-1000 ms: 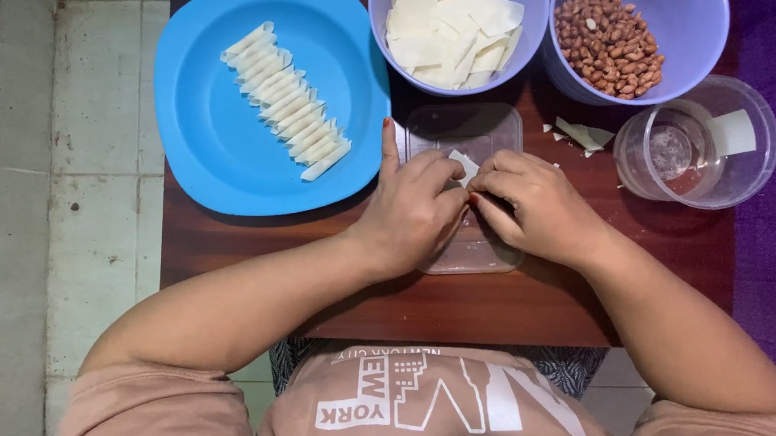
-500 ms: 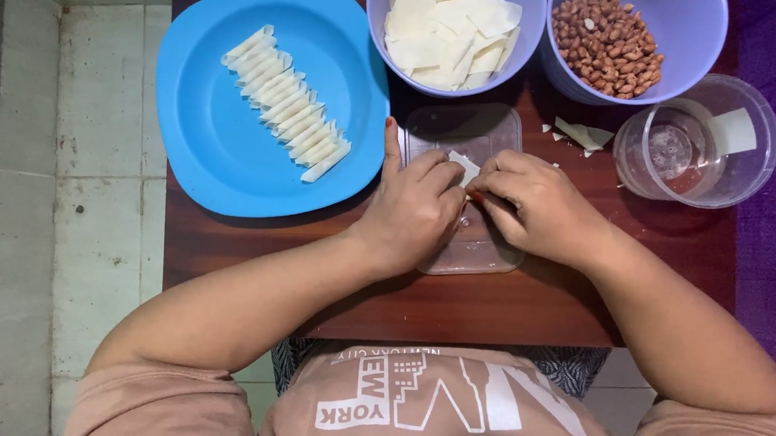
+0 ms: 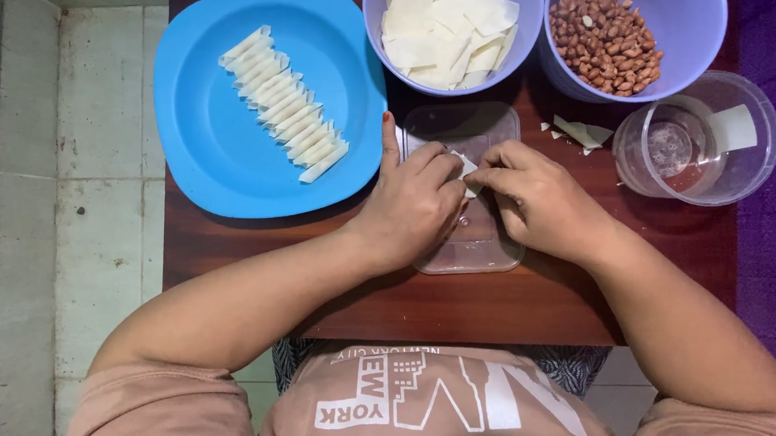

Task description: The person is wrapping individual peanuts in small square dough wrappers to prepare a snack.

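Near the bottom of the frame, the person's chest in a pinkish printed shirt (image 3: 417, 405) fills the edge, and both forearms run up to the middle of the dark brown wooden worktop (image 3: 465, 307). At the centre, the left hand (image 3: 410, 209) and the right hand (image 3: 535, 202) meet over a clear rectangular plastic lid (image 3: 475, 249) lying flat on the worktop. Both hands are closed narrow, fingertips pinching a small white square pastry wrapper (image 3: 466, 165) between them; the left index finger sticks out straight toward the upper edge of the frame. Compared with a second ago, the right hand's fingers have slid a little toward the left over the wrapper, so less of the white piece shows and it looks more folded; the hands otherwise stay in the same spot above the lid.

To the right of centre, a clear round plastic container (image 3: 744, 165) holds a smaller clear cup with a little liquid (image 3: 671, 149), unchanged. Just beside it, small white wrapper scraps (image 3: 583, 132) lie on the wood.

Toward the upper left, a blue rounded-square plastic plate (image 3: 213, 148) carries a slanted row of white rolled pastry sticks (image 3: 284, 106), the same count as before. Along the top edge, one lilac plastic bowl (image 3: 376, 30) holds a stack of flat white wrappers (image 3: 448, 26), and a second lilac plastic bowl (image 3: 698, 10) holds brown peanuts (image 3: 608, 38). Everything sits a touch lower-left from the slight camera shift.
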